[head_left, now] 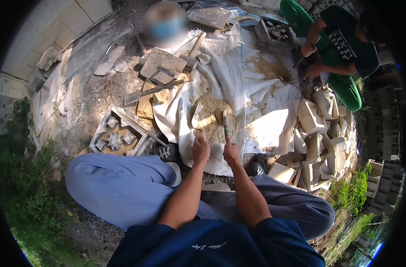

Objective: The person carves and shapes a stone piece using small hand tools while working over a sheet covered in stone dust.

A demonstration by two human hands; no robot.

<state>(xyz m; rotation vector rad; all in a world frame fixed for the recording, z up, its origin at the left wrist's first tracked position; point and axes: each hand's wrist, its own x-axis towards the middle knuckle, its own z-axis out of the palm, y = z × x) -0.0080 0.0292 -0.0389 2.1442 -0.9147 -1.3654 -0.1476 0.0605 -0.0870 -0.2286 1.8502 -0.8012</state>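
Note:
My left hand is closed around the handle of a trowel, whose pale flat blade rests in a heap of sandy mix. Beside it, my right hand grips a second trowel with a green patch near the handle. That blade shows almost edge-on and touches the same heap. Under the mix lies a crumpled white sheet spread on the ground between my feet. To the left sits a hexagonal mould with a star-shaped piece and several small blocks inside.
A hammer and a flat slab lie ahead, near a blurred round container. Cast blocks are piled at right. A co-worker in green trousers crouches at upper right, holding tools over the sheet. A float lies far left.

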